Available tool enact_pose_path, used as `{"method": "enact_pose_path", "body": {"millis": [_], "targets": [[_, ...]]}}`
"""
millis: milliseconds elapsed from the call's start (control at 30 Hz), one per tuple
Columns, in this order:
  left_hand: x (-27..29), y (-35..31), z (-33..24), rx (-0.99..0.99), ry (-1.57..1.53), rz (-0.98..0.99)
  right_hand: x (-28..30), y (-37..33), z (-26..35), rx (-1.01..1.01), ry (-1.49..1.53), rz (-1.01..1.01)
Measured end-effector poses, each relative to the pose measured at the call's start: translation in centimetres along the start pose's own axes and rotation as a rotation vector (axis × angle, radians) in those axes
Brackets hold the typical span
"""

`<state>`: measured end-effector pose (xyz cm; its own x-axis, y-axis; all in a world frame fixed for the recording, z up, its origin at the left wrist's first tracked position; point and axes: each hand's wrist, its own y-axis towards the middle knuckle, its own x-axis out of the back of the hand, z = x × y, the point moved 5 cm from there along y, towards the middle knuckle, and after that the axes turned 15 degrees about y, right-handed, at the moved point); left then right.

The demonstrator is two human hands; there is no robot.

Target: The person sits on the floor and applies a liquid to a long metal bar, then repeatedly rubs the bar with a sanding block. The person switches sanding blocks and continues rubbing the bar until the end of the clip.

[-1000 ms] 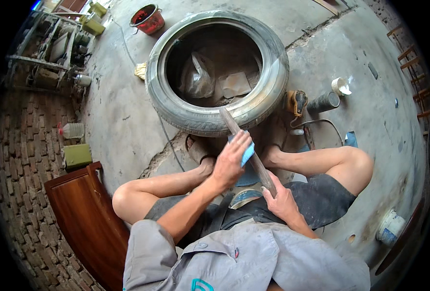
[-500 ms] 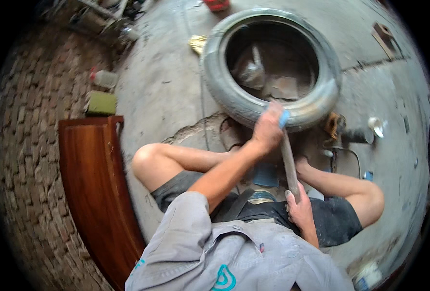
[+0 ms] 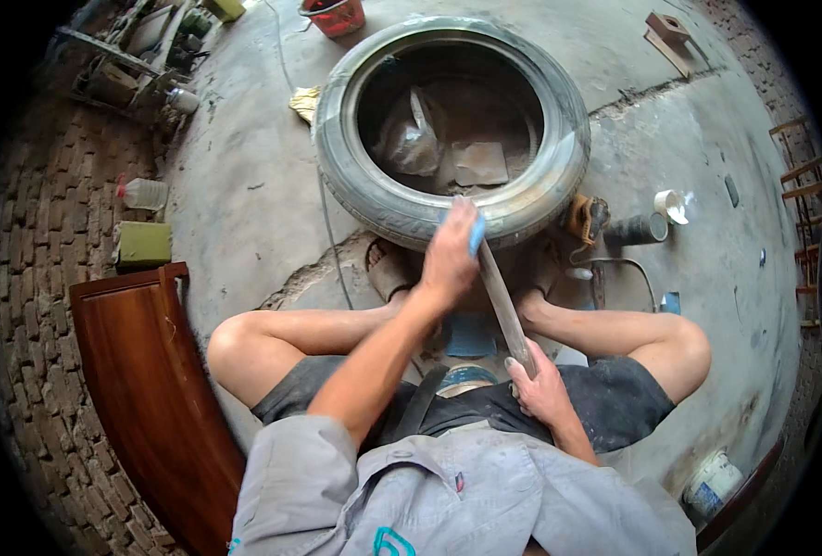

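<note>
A long, narrow grey-brown bar (image 3: 505, 306) slants from my lap up to the near rim of a tyre (image 3: 337, 171) lying flat on the floor. My right hand (image 3: 542, 389) is wrapped round its lower end. Near the tyre, my left hand (image 3: 450, 258) is closed over the bar's far end, pressing a blue sheet (image 3: 477, 233) that looks like sandpaper against it. Inside the tyre lie a clear plastic bag (image 3: 413, 146) and a flat square piece (image 3: 480, 163). A second blue sheet (image 3: 471, 335) rests between my legs.
Right of the tyre are a yellow power tool (image 3: 585, 219) with a cord, a dark cylinder (image 3: 638, 230) and a white cup (image 3: 670, 206). A brown wooden panel (image 3: 151, 371), green box (image 3: 144, 244) and plastic bottle (image 3: 142, 193) stand left. A red bucket (image 3: 334, 17) is beyond.
The whole view has shifted, so the tyre and floor things sit further left. Both hands keep their hold on the bar; my left hand was more blurred before and stays near its far end.
</note>
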<state>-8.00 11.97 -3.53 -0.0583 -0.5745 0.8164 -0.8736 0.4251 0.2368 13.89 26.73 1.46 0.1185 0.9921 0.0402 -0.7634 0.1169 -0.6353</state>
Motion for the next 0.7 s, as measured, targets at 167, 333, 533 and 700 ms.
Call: {"method": "enact_pose_path", "body": {"millis": [167,333,533,700], "targets": [[-0.2,-2.0,-2.8,-0.072,-0.005,0.085,0.2,-0.5,-0.8,0.009,0.057,-0.001],[0.6,3.5,1.7,-0.073,0.005,0.08,-0.3,-0.1,0.9,0.103,-0.023,-0.03],[1.1,-4.2,-4.2,-0.096,-0.15,0.204,0.5,0.2,-0.2,-0.027,0.0,-0.042],[0.4,2.8,2.3,-0.034,0.003,0.055,-0.5,-0.5,0.0,-0.15,0.051,0.036]]}}
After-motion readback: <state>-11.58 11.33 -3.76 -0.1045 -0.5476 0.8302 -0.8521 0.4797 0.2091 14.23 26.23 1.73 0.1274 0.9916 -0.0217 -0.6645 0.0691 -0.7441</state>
